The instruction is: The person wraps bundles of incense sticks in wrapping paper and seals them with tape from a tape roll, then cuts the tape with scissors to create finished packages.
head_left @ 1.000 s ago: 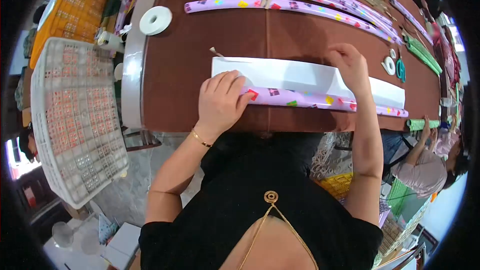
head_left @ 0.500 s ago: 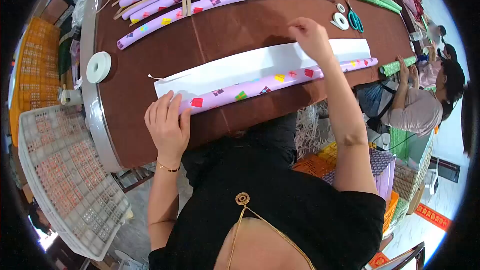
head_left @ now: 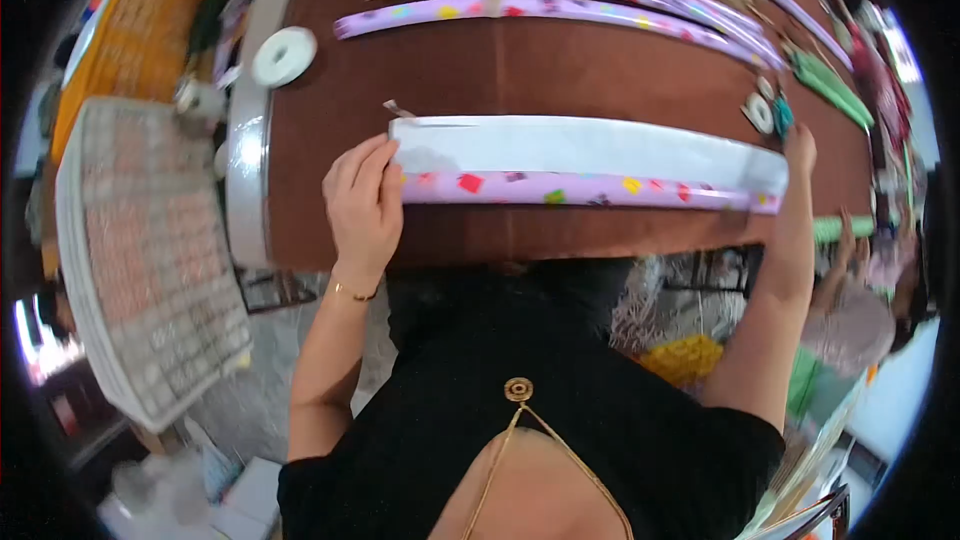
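A lilac wrapping paper roll [head_left: 500, 188] with gift-box prints lies along the near part of the table, its white inner side [head_left: 590, 140] partly unrolled behind it. My left hand [head_left: 362, 190] grips the left end of the roll and sheet, fingers bent and close together. Far to the right, my right hand [head_left: 800, 152] is just beside the sheet's right edge, its fingertips at the teal scissors [head_left: 783, 112]. Blur hides whether those fingers have closed on the scissors. White tape rolls [head_left: 759, 114] lie just left of the scissors.
More lilac rolls [head_left: 560, 10], bound with a brown band, lie at the back of the brown table [head_left: 420, 70]. A white tape roll [head_left: 284, 57] sits near the left edge. Plastic crates [head_left: 160, 250] stand left. Another person's hand [head_left: 850, 240] is by a green roll [head_left: 828, 229] at right.
My right hand has moved right, from above the white sheet to the scissors. My left hand stays at the roll's left end, its fingers nearer the sheet edge. The view has shifted.
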Motion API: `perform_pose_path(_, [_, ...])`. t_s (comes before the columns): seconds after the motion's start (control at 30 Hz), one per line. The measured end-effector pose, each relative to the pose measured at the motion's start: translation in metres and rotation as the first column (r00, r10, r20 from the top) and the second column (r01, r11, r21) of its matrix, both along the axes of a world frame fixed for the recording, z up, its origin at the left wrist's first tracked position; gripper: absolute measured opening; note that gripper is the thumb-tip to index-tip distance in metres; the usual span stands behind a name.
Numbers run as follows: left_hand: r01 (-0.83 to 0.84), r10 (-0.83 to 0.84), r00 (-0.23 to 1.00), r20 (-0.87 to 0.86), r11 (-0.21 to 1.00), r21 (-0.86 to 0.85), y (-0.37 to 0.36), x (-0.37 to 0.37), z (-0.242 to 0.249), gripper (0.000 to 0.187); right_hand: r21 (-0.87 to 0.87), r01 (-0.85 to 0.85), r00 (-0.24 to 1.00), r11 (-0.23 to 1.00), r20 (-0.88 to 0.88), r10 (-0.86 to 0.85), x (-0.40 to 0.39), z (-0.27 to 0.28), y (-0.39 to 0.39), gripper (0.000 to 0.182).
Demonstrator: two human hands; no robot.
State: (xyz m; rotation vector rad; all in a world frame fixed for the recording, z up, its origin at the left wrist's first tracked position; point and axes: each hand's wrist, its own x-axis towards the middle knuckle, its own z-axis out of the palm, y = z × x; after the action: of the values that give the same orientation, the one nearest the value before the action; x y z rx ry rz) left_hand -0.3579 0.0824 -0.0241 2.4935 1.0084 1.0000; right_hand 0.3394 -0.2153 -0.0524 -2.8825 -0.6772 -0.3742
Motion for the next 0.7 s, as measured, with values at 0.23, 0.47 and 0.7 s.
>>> perform_pose_path(0.23, [-0.057,0.058,0.998,0.026,0.998,-0.029,0.040,0.002,0.012,0.029,-0.250,-0.055,0.998,0.967,-0.008,0.054,0.028,-0.001,0.009,0.051])
perform_pose_path(0.47, [0.254,-0.254,0.966,-0.053,0.967,-0.013,0.080,0.018,0.015,0.023,-0.249,-0.053,0.998,0.967,-0.045,0.043,0.055,0.016,-0.010,0.060])
perform_pose_path(0.7, [0.421,-0.421,0.882,-0.209,0.906,-0.047,0.103,0.024,0.024,0.007,0.575,-0.259,0.754,0.776,-0.382,0.534,-0.168,0.099,0.107,0.042])
